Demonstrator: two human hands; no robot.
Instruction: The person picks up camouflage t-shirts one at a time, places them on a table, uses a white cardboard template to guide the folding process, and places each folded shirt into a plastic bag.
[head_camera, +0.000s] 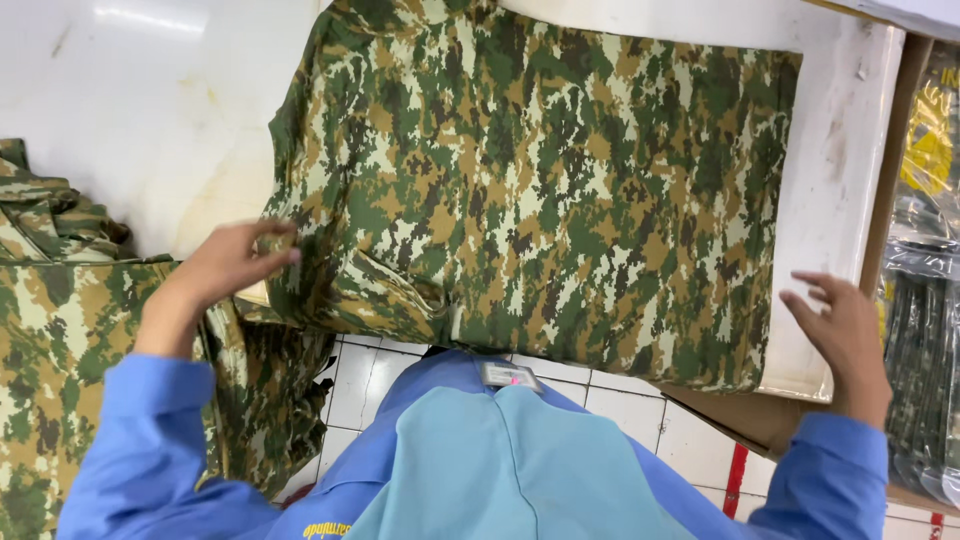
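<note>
Camo shirt (540, 190) looks mostly folded on the worktop (150, 100), left hand (225, 265) fingers pinching its edge, right hand (845, 335) spread loose beside it.

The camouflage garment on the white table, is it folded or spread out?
Folded: the camouflage garment lies as a neat flat rectangle, and the left hand pinches its doubled edge.

A white table (150, 110) carries a folded camouflage garment (560, 190), with more camouflage clothing (50, 300) at its left edge.
</note>
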